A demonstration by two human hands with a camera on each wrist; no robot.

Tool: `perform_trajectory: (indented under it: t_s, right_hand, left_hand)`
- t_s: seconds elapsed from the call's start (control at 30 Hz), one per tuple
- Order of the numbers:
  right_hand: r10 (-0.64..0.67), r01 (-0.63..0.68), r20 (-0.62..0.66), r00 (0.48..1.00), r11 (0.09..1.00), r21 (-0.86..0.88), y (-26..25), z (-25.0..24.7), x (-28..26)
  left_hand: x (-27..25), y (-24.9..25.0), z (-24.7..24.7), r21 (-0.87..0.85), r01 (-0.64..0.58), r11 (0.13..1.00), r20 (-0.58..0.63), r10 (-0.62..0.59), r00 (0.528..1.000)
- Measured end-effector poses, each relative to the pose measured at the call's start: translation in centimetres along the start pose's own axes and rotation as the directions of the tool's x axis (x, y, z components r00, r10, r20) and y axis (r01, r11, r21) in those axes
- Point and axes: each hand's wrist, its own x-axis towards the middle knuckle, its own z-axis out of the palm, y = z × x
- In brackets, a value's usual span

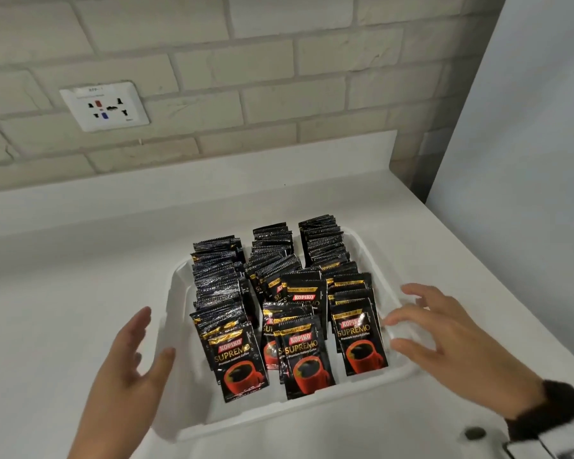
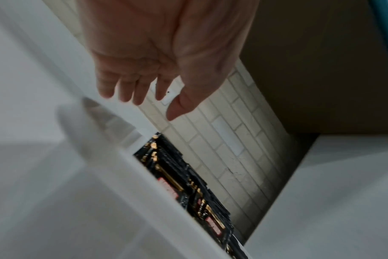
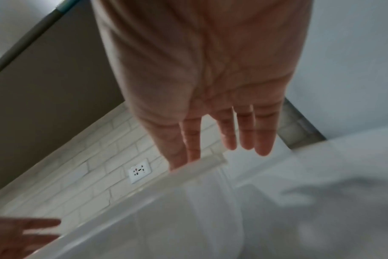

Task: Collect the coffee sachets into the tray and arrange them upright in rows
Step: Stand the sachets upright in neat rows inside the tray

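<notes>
A white plastic tray (image 1: 193,422) sits on the white counter, filled with black coffee sachets (image 1: 307,356) standing upright in three rows. My left hand (image 1: 136,356) hovers just outside the tray's left wall, fingers straight, holding nothing. My right hand (image 1: 421,323) hangs with spread fingers by the tray's right rim; whether it touches the rim is unclear. In the left wrist view my left hand (image 2: 144,98) is spread above the tray wall (image 2: 100,192), sachets (image 2: 188,189) showing behind it. In the right wrist view my right hand (image 3: 222,149) reaches over the tray rim (image 3: 144,191).
A white brick wall (image 1: 246,94) with a power socket (image 1: 105,106) stands behind the counter (image 1: 63,309). A pale wall panel (image 1: 527,160) closes off the right side. A small dark knob (image 1: 474,432) and a metal fitting lie at the lower right.
</notes>
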Motion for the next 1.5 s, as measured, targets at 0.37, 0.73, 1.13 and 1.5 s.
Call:
perform_trajectory:
  t_s: [0.37, 0.73, 1.13, 1.5]
  right_hand:
    - [0.201, -0.168, -0.070, 0.977, 0.930, 0.327, 2.2, 0.3, -2.3]
    - [0.328, -0.320, 0.002, 0.945, 0.922, 0.219, 3.1, -2.7, -5.6]
    - [-0.055, -0.216, 0.388, 0.920, 0.756, 0.618, -8.9, -1.8, 2.7]
    - [0.131, -0.457, 0.452, 0.882, 0.464, 0.759, -10.0, 3.0, 6.1]
  left_hand:
    - [-0.1, -0.5, 0.4, -0.047, 0.094, 0.994, 0.050, -0.092, 0.995]
    - [-2.3, 1.4, 2.0, -0.033, 0.100, 0.994, 0.138, -0.095, 0.986]
    - [0.7, 4.1, 6.3, -0.348, 0.266, 0.899, 0.329, -0.148, 0.933]
    - [2.6, 3.3, 8.6, -0.430, 0.382, 0.818, 0.508, -0.131, 0.851]
